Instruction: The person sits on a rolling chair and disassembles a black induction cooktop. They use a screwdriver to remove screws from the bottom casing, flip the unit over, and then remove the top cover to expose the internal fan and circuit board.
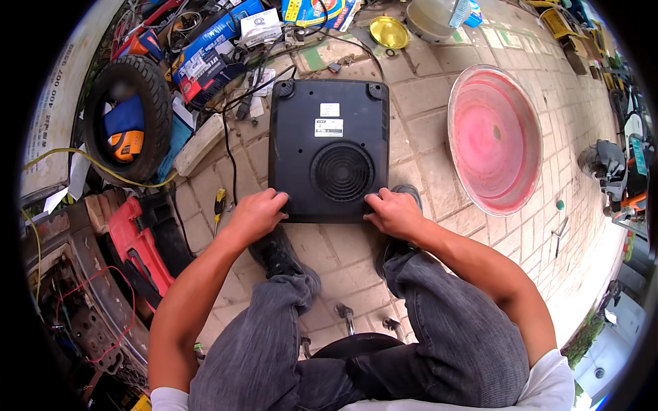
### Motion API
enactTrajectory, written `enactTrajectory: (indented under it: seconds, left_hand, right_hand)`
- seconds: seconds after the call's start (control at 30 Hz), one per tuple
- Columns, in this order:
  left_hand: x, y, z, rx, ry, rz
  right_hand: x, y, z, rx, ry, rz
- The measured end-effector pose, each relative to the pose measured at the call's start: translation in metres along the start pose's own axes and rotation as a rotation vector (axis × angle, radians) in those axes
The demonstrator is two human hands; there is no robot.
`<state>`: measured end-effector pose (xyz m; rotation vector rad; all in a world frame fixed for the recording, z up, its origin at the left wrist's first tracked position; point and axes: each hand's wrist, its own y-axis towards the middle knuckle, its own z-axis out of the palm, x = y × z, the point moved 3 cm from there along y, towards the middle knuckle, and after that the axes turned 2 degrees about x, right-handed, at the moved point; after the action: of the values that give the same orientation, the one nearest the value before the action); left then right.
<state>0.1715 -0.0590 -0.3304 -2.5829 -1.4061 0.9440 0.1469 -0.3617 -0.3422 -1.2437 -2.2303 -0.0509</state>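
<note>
Just beyond the left hand [260, 211] and right hand [394, 212], each gripping a near corner, is a squarish black appliance [293, 151], its round vent [343, 172] ridged.

L hand [259, 212], R hand [396, 214] curled.

Floor [419, 103]: paved in pale rectangular blocks, with worn green patches along the far side. Carries at right a round basin [495, 164], red inside; beyond it, a small green object [560, 205] and a thin metal tool [561, 236]. Bears at far centre a shiny yellow dish [389, 32] beside a cloudy tub [430, 24]. Holds at left a black tyre [162, 103], a long pale block [201, 145], a loose black cable [230, 157] and a yellow-and-black-handled screwdriver [219, 200]. Shows at centre a flat black appliance [295, 151], contact with paving undetermined.
</note>
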Motion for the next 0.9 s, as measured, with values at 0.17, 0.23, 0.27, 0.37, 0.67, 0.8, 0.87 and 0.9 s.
enactTrajectory:
  seconds: [0.17,0.23,0.27,0.37,0.67,0.8,0.87,0.9]
  left_hand:
    - [-0.006,-0.001,-0.015,0.005,-0.093,-0.014]
    - [-0.007,-0.002,-0.016,-0.013,-0.145,-0.038]
    - [-0.006,-0.004,-0.015,-0.034,-0.154,-0.042]
    - [0.0,-0.01,-0.005,-0.111,-0.194,-0.08]
    - [0.016,-0.008,0.042,-0.209,-0.595,-0.588]
    - [0.013,-0.009,0.05,-0.129,-0.57,-0.627]
    - [0.007,-0.013,0.053,-0.155,-0.579,-0.604]
    - [0.005,-0.012,0.054,-0.163,-0.576,-0.643]
  right_hand:
    - [-0.001,-0.002,-0.008,0.02,0.032,0.022]
    - [0.001,-0.003,-0.01,0.029,0.034,0.037]
    - [0.003,-0.002,-0.01,0.024,0.034,0.032]
    - [0.008,0.001,-0.01,0.019,0.033,0.028]
    - [0.012,0.002,-0.009,0.028,0.016,0.028]
    - [0.01,0.001,-0.009,0.02,0.02,0.035]
    - [0.01,0.001,-0.009,0.029,0.025,0.043]
    - [0.01,0.002,-0.01,0.039,0.026,0.048]
